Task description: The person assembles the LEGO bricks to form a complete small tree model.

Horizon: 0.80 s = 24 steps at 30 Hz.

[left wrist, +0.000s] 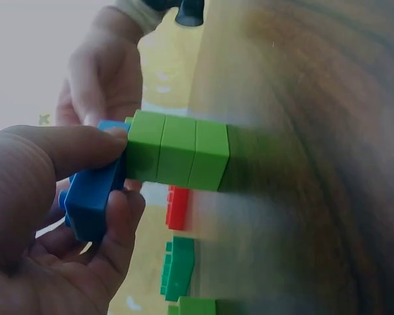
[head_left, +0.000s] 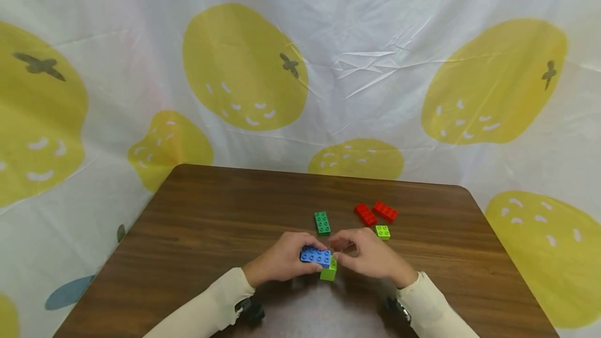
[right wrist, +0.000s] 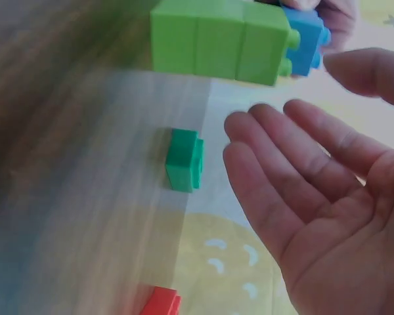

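Observation:
My left hand pinches a blue brick with eight studs between thumb and fingers. The blue brick lies over one side of the top of a light green stack of three bricks, which stands upright on the table. Beyond the blue brick's edge, studs of the top light green brick show in the right wrist view. On the stack's other side is my right hand, holding nothing. Its fingers are loosely extended, and its thumb tip is close to the blue brick.
Past the hands, a dark green brick lies on the brown table. Two red bricks, one nearer and one farther right, lie close together by a small light green brick. A lemon-patterned curtain hangs behind.

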Each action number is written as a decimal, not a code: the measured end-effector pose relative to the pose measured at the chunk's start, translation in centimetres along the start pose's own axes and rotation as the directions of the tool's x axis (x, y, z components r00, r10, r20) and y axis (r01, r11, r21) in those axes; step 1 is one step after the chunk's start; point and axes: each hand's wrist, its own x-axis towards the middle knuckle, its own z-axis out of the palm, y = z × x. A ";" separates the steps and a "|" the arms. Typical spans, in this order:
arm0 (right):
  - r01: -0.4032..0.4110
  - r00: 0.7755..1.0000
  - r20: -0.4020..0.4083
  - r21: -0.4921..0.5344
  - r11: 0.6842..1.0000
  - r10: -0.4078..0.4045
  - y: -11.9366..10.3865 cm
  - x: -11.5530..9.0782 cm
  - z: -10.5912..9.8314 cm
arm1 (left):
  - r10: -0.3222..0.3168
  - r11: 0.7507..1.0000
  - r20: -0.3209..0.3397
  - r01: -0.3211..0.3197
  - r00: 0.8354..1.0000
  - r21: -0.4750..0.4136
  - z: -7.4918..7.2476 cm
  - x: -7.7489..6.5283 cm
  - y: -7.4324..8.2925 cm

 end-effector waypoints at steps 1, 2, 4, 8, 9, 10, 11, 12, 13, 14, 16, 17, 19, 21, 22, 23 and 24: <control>-0.006 1.000 -0.015 0.000 1.000 0.006 0.0 0.2 -0.1 | -0.001 1.000 -0.002 0.001 1.000 0.005 0.1 0.0 0.0; -0.012 0.999 -0.031 -0.001 1.000 0.012 0.1 0.4 -0.2 | -0.002 1.000 -0.004 0.002 1.000 0.008 0.2 0.0 0.0; -0.034 0.998 -0.061 -0.005 0.999 0.034 0.4 0.8 -0.4 | -0.011 1.000 -0.008 0.011 1.000 0.010 0.4 0.0 -0.1; -0.100 0.990 -0.102 -0.014 0.995 0.098 1.4 1.7 -0.5 | -0.037 0.999 -0.006 0.037 0.999 0.005 0.6 0.1 0.0; -0.120 0.987 -0.112 -0.015 0.993 0.118 1.7 2.0 -0.5 | -0.042 0.999 -0.003 0.042 0.999 0.002 0.6 0.2 0.0; -0.137 0.984 -0.121 -0.018 0.990 0.134 2.0 2.3 -0.4 | -0.047 0.999 0.000 0.047 0.999 -0.003 0.6 0.2 0.1; -0.155 0.980 -0.128 -0.018 0.988 0.151 2.4 2.6 -0.3 | -0.048 0.999 0.001 0.048 0.999 -0.002 0.6 0.2 0.2; -0.171 0.977 -0.136 -0.024 0.985 0.167 2.7 2.9 -0.2 | -0.049 0.999 0.002 0.049 0.999 -0.003 0.6 0.3 0.2; -0.190 0.973 -0.142 -0.027 0.981 0.184 3.0 3.3 -0.1 | -0.047 0.999 0.003 0.047 0.999 -0.004 0.6 0.3 0.3; -0.208 0.968 -0.149 -0.029 0.978 0.202 3.3 3.7 0.0 | -0.043 0.999 0.002 0.043 0.999 0.000 0.6 0.3 0.2; -0.242 0.960 -0.154 -0.047 0.969 0.232 3.7 4.4 0.3 | -0.033 0.999 0.001 0.033 0.999 0.004 0.6 0.4 0.2; -0.261 0.956 -0.153 -0.057 0.964 0.250 3.8 4.8 0.4 | -0.026 1.000 -0.002 0.026 1.000 0.006 0.6 0.4 0.2; -0.295 0.949 -0.144 -0.082 0.952 0.281 4.2 5.6 0.6 | -0.015 1.000 -0.004 0.015 1.000 0.009 0.5 0.4 0.1; -0.319 0.944 -0.126 -0.108 0.942 0.305 4.5 6.2 0.9 | -0.011 1.000 -0.002 0.011 1.000 0.009 0.5 0.5 0.1; -0.326 0.942 -0.116 -0.116 0.938 0.314 4.6 6.6 1.0 | -0.010 1.000 0.000 0.010 1.000 0.010 0.4 0.5 0.1; -0.333 0.941 -0.103 -0.121 0.935 0.322 4.7 6.9 1.2 | -0.012 1.000 0.002 0.012 1.000 0.010 0.4 0.5 0.0; -0.335 0.941 -0.093 -0.130 0.933 0.325 4.8 7.2 1.3 | -0.015 1.000 0.007 0.015 1.000 0.008 0.4 0.4 0.0</control>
